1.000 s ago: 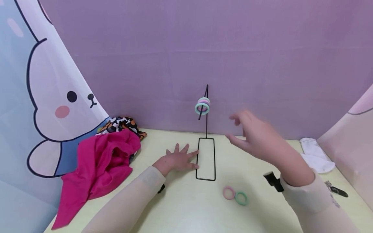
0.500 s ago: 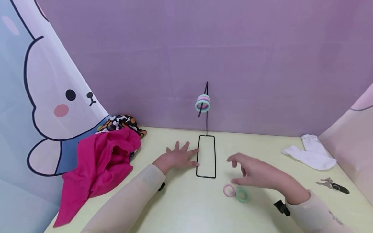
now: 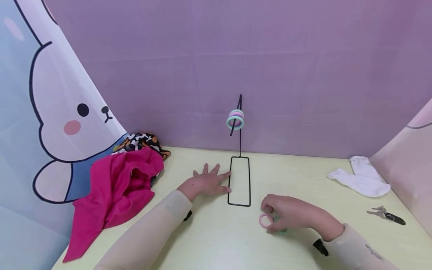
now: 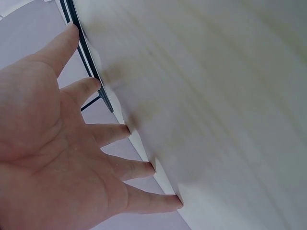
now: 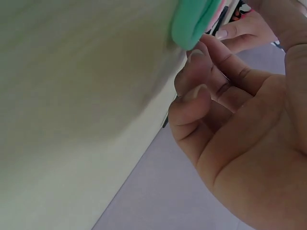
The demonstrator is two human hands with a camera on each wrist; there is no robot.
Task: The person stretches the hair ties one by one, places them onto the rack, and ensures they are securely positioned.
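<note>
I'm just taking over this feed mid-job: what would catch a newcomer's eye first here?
The right hand curls over a pink ring and a green ring on the table, front right of centre. Behind it a black wire stand carries stacked rings on its peg, and the left hand lies flat against the stand's base. A magenta cloth is heaped at the left.

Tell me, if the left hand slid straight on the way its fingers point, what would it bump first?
Probably the black wire stand's base: the left hand lies flat on the table, fingertips already at that frame's near rail.
</note>
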